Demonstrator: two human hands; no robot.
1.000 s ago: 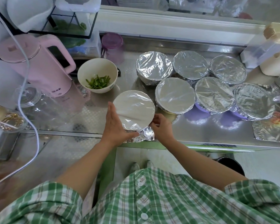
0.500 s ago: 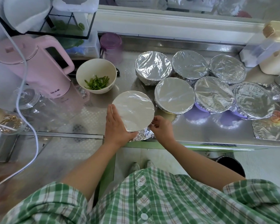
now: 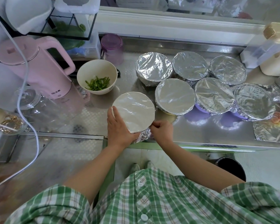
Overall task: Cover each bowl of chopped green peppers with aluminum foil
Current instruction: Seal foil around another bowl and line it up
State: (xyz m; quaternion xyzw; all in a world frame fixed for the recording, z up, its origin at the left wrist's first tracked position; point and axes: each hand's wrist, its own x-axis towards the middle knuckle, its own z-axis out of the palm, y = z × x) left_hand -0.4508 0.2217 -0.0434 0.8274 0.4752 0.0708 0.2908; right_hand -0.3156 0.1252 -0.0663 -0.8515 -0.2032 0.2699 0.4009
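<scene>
Just past the green plaid shirt (image 3: 152, 199), both forearms reach to the near edge of the tabletop (image 3: 94, 113), where a foil-topped bowl (image 3: 133, 110) stands. The left hand (image 3: 120, 126) cups its left and near side, fingers laid along the rim and thumb curled under against the crumpled foil (image 3: 143, 135). The right hand (image 3: 162, 130) is bunched at the bowl's near-right edge, fingertips pinching the foil there. Farther back and to the left sits an open cream bowl (image 3: 87, 70) with chopped green peppers (image 3: 97, 83) in its bottom, just beside a pink kettle (image 3: 39, 68). To the right, six more covered bowls (image 3: 174, 97) crowd together in two rows of three. A loose foil sheet (image 3: 271, 133) lies at the far right, and a purple jar (image 3: 111, 47) stands near the back wall.
</scene>
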